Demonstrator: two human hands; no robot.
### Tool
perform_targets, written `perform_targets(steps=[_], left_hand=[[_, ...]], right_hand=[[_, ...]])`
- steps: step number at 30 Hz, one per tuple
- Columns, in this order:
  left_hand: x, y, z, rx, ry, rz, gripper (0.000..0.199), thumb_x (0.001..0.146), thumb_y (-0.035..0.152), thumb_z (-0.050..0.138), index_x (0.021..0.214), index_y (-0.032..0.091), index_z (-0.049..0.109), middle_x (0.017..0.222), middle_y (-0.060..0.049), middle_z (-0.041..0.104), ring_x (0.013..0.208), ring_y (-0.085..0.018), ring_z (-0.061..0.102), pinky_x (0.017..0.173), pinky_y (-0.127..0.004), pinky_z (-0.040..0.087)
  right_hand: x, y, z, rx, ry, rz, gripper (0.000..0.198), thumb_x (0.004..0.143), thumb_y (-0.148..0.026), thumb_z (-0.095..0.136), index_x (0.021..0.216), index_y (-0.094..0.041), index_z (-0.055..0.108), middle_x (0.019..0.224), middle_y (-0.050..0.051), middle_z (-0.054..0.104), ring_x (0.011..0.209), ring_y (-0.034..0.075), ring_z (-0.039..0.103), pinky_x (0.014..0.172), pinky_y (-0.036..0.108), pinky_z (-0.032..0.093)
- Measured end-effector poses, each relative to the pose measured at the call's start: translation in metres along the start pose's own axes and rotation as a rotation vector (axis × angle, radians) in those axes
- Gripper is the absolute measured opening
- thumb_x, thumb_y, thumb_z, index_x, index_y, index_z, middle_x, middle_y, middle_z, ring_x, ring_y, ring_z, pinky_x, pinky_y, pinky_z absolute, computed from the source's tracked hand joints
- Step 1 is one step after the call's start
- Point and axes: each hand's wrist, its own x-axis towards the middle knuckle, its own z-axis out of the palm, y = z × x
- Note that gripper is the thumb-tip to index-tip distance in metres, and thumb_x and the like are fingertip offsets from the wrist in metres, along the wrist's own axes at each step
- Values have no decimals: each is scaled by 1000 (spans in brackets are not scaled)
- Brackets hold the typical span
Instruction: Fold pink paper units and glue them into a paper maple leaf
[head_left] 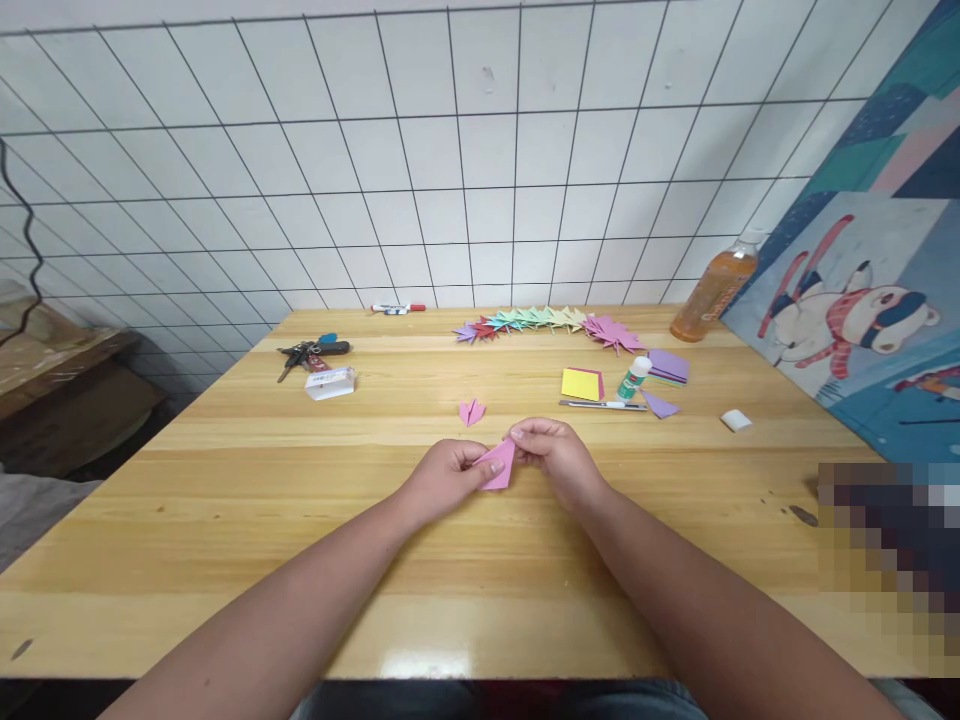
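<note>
Between my hands is a folded piece of pink paper (pixel 500 471), raised slightly off the wooden table (pixel 360 600). My left hand (pixel 450 472) grips its left side, thumb lying on top. With thumb and forefinger, my right hand (pixel 551 448) pinches the paper's upper right corner; the other right fingers are curled and partly hidden. Just beyond the hands lies a small pink folded paper piece (pixel 472 412). Farther back, an arc of joined folded papers (pixel 536 322) in purple, red, green, cream and pink rests near the wall.
Right of centre are yellow paper squares (pixel 580 384), a utility knife (pixel 602 405), a glue stick (pixel 634 378), purple paper squares (pixel 667 365) and a purple folded triangle (pixel 660 404). A bottle (pixel 716 290) stands back right. Keys (pixel 309 352), a white box (pixel 330 384) and a marker (pixel 398 309) lie left.
</note>
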Motion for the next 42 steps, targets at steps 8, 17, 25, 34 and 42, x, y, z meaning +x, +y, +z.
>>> perform_targets(steps=[8,17,25,34,42], left_hand=[[1,-5,-2,-71,44,-5,41,79,47,50,53,15,47,51,5,32,48,-8,28,48,-21,19],[2,2,-2,-112,-62,-11,38,77,44,55,56,13,56,49,4,41,47,-8,33,47,-20,22],[1,2,-2,-184,13,-55,38,78,48,53,67,12,63,55,0,56,48,-9,43,48,-19,31],[3,-11,4,-206,154,-94,27,70,40,64,70,13,62,59,-1,61,53,-12,53,53,-21,38],[4,-5,-4,-310,236,-115,31,69,42,65,75,12,63,64,-2,64,53,-11,54,54,-22,41]], right_hand=[[-1,-3,4,-203,-28,-19,34,63,-45,68,76,-15,65,65,0,59,52,8,48,51,22,40],[3,3,-1,-71,-31,51,33,64,-46,66,66,-13,64,57,0,58,52,9,51,56,23,42],[2,5,4,-300,-62,-60,26,67,-40,64,71,-15,60,64,0,59,55,10,52,51,22,42],[1,10,0,-642,-9,-229,17,72,-27,59,87,-20,64,72,0,64,65,13,58,62,24,45],[0,6,1,-685,-10,-144,18,73,-33,57,66,-17,62,66,1,65,59,12,54,56,22,41]])
